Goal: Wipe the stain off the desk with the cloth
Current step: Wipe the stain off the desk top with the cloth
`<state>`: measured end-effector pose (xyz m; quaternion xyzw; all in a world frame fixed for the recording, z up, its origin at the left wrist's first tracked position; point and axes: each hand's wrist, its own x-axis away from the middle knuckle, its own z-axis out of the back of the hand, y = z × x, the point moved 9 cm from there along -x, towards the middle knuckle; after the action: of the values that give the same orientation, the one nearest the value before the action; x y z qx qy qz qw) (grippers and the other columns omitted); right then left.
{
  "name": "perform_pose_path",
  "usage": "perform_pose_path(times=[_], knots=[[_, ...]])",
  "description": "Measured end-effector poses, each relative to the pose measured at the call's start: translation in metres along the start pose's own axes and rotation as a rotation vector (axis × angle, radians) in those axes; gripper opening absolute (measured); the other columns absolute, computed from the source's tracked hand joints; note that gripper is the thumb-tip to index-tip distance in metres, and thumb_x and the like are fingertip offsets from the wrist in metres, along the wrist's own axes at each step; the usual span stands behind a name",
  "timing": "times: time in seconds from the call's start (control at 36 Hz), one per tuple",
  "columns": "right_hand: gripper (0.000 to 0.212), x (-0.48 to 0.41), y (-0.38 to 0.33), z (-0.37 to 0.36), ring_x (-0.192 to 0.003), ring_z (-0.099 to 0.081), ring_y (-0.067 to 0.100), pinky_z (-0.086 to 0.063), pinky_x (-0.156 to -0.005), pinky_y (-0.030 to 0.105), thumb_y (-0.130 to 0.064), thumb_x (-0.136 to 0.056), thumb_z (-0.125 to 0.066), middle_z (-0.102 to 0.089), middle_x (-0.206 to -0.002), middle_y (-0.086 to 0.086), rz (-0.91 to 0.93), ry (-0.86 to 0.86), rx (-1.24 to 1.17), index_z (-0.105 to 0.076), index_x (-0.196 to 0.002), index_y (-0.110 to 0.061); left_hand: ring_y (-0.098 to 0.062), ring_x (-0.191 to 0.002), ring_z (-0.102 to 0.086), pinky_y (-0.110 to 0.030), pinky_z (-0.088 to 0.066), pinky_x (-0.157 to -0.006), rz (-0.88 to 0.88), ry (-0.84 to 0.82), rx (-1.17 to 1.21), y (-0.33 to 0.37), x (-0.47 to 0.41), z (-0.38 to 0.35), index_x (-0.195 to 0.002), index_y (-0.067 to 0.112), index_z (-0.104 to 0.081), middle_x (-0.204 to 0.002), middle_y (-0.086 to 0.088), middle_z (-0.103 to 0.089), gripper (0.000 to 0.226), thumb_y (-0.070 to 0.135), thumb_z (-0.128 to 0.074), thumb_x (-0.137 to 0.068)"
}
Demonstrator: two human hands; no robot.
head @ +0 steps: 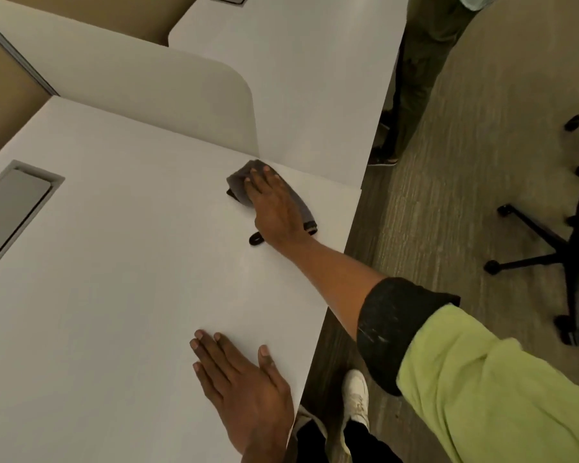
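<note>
Cloth (239,182) under right hand (274,208), well apart from left hand (244,389).

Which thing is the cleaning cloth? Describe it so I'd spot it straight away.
Start at the white desk and follow its far edge to the rounded divider panel. At the panel's foot, the right hand lies flat on the cloth: dark grey, crumpled, the only soft thing there.
</note>
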<state>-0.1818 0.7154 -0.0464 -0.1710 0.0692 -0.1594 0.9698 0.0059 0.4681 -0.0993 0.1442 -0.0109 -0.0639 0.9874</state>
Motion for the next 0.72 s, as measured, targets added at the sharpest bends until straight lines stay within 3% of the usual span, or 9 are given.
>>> perform_pose_path(times=[0.31,0.47,0.61,0.72], knots=[[0.068,0.029,0.090,0.039,-0.159,-0.028,0.033,-0.019,-0.131,0.041,0.013,-0.088,-0.049,-0.042,-0.164,0.018,-0.352,0.204,-0.003,-0.047,-0.154,-0.002,-0.035,-0.173,-0.003,-0.057,-0.014,-0.137,-0.007,-0.005,0.020,-0.001,-0.001,-0.001,-0.170,-0.007,-0.019,-0.185,-0.019,-0.001,0.081,0.045,-0.035,-0.110],[0.070,0.075,0.104,0.041,-0.162,-0.023,0.035,-0.017,-0.134,0.045,0.015,-0.089,-0.054,-0.036,-0.168,0.022,-0.468,0.281,0.016,-0.043,-0.156,0.000,-0.035,-0.173,-0.001,-0.059,-0.015,-0.137,-0.003,-0.025,0.003,0.000,-0.001,-0.002,-0.170,-0.008,-0.019,-0.185,-0.021,0.001,0.081,0.044,-0.033,-0.111],[0.075,0.109,0.038,0.019,-0.160,-0.029,0.034,-0.023,-0.132,0.050,0.024,-0.083,-0.053,-0.042,-0.165,0.018,-0.282,0.230,-0.092,-0.047,-0.154,0.000,-0.035,-0.173,0.001,-0.059,-0.014,-0.137,0.008,-0.044,-0.010,-0.001,-0.002,-0.004,-0.170,-0.008,-0.017,-0.185,-0.020,0.004,0.081,0.046,-0.029,-0.111],[0.069,0.135,-0.038,-0.005,-0.156,-0.038,0.036,-0.029,-0.130,0.052,0.016,-0.082,-0.048,-0.048,-0.160,0.021,-0.054,0.172,-0.154,-0.052,-0.150,0.003,-0.034,-0.173,0.001,-0.059,-0.015,-0.137,0.009,-0.041,-0.020,-0.003,-0.002,-0.007,-0.171,-0.007,-0.016,-0.185,-0.019,0.004,0.081,0.047,-0.028,-0.111]])
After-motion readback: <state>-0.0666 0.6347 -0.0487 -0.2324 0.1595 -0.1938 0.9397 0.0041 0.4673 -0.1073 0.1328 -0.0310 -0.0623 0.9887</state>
